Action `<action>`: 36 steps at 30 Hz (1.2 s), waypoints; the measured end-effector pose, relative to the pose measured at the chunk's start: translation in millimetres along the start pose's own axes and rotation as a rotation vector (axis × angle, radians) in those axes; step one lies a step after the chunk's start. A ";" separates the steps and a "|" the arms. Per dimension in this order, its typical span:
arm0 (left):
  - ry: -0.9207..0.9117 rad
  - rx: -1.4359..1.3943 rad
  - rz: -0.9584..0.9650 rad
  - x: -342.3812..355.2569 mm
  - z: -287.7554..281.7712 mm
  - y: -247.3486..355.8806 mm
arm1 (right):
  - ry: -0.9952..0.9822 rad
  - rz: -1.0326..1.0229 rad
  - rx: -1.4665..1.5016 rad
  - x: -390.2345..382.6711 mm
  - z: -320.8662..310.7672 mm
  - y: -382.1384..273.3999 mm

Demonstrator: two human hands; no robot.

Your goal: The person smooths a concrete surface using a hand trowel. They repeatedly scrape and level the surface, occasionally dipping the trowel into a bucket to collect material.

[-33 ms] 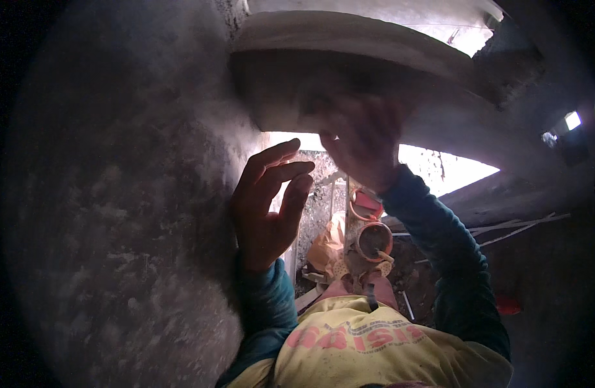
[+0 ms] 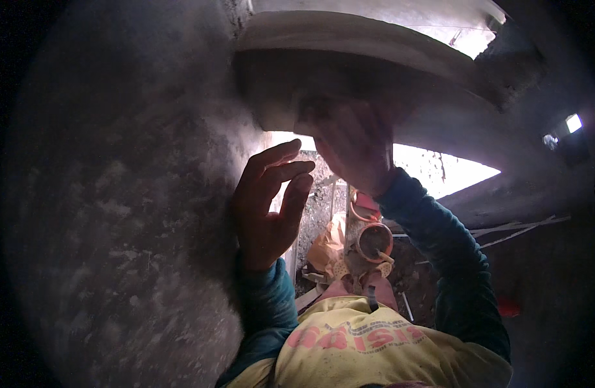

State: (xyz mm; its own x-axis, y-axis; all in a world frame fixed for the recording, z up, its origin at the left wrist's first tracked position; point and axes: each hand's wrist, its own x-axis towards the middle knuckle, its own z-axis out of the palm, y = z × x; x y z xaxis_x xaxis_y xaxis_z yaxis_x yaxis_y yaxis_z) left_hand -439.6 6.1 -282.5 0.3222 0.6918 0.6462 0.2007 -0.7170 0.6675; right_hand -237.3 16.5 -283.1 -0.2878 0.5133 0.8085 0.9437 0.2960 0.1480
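My left hand is raised beside the grey plastered wall, open, with loosely bent fingers apart and nothing between them. My right hand is up against or just in front of the dark underside of a curved concrete ledge. Its fingers are smeared and in shadow, so I cannot tell if they hold anything. Bright openings show above and below the ledge.
Below, near my feet, are an orange bucket of grey material, another orange container and a tan sack. Pale strips lie at the right, with a red object in the shade.
My right hand has shifted slightly to the left along the ledge. My left hand is in about the same place.
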 end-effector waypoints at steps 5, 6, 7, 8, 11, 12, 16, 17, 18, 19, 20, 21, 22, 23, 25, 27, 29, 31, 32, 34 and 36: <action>0.030 0.023 0.070 1.8 -0.7 -4.4 | 0.111 -0.061 -0.054 4.1 -20.9 20.5; 0.038 0.011 0.051 2.2 0.9 -4.4 | 0.119 0.000 -0.072 5.0 -26.8 32.1; 0.054 0.009 0.062 4.3 2.1 -6.3 | 0.295 -0.010 -0.029 11.5 -24.8 47.6; 0.061 0.002 0.069 4.8 2.4 -6.5 | 0.249 -0.027 -0.038 8.9 -21.9 46.7; 0.073 -0.015 0.109 4.9 0.7 -5.9 | 0.121 -0.082 -0.073 10.0 1.1 33.6; 0.071 -0.029 0.109 4.3 0.1 -5.1 | 0.079 -0.100 -0.088 10.3 8.4 27.2; 0.058 -0.116 0.112 1.3 -5.3 0.2 | -0.169 -0.053 0.067 13.3 16.3 -2.6; 0.055 -0.123 0.120 1.3 -6.0 1.0 | -0.117 -0.029 0.046 15.6 12.7 -5.2; 0.056 -0.132 0.124 1.0 -7.0 2.3 | -0.057 -0.068 0.023 18.7 4.9 -2.4; 0.059 -0.144 0.106 0.6 -7.1 3.3 | 0.003 -0.111 0.003 22.7 -1.0 0.5; 0.061 -0.161 0.083 0.3 -6.9 4.6 | 0.090 -0.084 -0.008 27.3 -7.4 5.8; 0.059 -0.179 0.059 -0.6 -6.9 6.3 | 0.113 -0.114 -0.055 32.2 -12.7 12.6; 0.058 -0.165 0.099 0.5 -6.8 5.9 | 0.147 -0.089 -0.043 36.5 -14.6 17.3; 0.030 -0.168 0.103 0.1 -6.3 6.9 | 0.180 -0.061 -0.032 40.0 -15.7 22.1; 0.001 -0.203 0.079 -0.1 -5.4 7.4 | 0.093 -0.125 -0.075 44.0 -5.6 20.8; 0.009 -0.180 0.113 0.1 -5.8 6.3 | 0.025 -0.165 -0.058 41.6 6.7 12.2; 0.012 -0.175 0.135 -0.1 -6.1 5.5 | -0.028 -0.172 0.020 36.6 16.7 -1.3; 0.027 -0.190 0.150 -0.2 -5.7 5.0 | -0.012 -0.205 0.037 34.9 16.0 -6.2; 0.030 -0.203 0.140 -0.5 -4.9 5.2 | -0.040 -0.197 0.034 35.9 13.1 -6.0; 0.034 -0.230 0.119 -1.6 -2.9 6.7 | -0.012 -0.176 0.004 43.9 3.4 -0.8; 0.030 -0.281 0.065 -2.1 -1.5 8.0 | 0.094 -0.135 -0.058 58.2 -4.7 7.9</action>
State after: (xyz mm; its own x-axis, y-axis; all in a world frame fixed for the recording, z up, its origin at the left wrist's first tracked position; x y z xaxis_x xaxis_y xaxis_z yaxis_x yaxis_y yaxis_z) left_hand -440.0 -1.0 -277.9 0.2976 0.6500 0.6992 -0.0847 -0.7115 0.6975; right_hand -245.8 44.9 -232.2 -0.3984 0.3937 0.8284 0.9061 0.3090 0.2890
